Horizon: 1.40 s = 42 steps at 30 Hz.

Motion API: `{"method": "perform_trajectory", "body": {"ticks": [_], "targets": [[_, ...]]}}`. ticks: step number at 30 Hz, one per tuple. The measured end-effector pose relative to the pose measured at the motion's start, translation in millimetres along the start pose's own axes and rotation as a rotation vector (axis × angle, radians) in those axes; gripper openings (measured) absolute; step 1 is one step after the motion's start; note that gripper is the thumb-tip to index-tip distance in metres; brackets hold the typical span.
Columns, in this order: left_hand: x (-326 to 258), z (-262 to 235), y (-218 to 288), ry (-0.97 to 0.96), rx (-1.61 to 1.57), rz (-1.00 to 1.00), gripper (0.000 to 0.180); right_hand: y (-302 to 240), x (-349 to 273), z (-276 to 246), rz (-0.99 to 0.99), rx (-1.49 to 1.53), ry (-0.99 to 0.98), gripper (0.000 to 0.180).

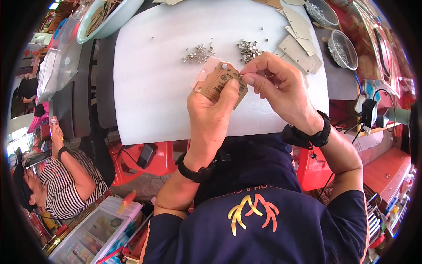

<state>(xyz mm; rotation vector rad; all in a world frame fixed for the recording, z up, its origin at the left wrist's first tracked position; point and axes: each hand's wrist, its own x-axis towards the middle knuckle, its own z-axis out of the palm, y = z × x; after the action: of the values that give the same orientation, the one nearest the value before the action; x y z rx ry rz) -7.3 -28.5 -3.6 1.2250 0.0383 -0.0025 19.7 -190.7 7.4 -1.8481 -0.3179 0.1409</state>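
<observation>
Step in hand, by the look of it: fitting an eyelet into a tag; left hand [210, 115] fingers closed round a small stack of brown card tags [219, 83], held up over the white pad [149, 79] on the counter; right hand [276, 83] fingertips pinched at the tags' top edge, on something too small to tell; loose metal eyelets [248, 49] lie just behind; next move likely calls for seating the piece squarely in the punched hole, stack steady.

left hand [211, 110] grips brown tag [221, 83] | right hand [274, 81] pinches its edge
</observation>
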Motion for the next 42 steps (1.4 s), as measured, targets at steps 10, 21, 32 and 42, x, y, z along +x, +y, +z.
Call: {"method": "perform_trajectory", "body": {"ticks": [10, 21, 32, 42], "targets": [[1, 0, -4, -0.01, -0.015, -0.032, 0.029, 4, -2, 1, -0.06, -0.032, 0.045, 0.008], [2, 0, -6, -0.018, 0.035, -0.043, 0.025, 5, -1, 1, -0.2, -0.125, 0.085, 0.008], [0, 2, -7, -0.016, 0.076, -0.041, 0.026, 11, -6, 0, -0.08, 0.029, 0.046, 0.009], [-3, 4, -5, -0.054, 0.198, 0.026, 0.023, 14, -11, 8, 0.053, 0.257, 0.088, 0.011]]}}
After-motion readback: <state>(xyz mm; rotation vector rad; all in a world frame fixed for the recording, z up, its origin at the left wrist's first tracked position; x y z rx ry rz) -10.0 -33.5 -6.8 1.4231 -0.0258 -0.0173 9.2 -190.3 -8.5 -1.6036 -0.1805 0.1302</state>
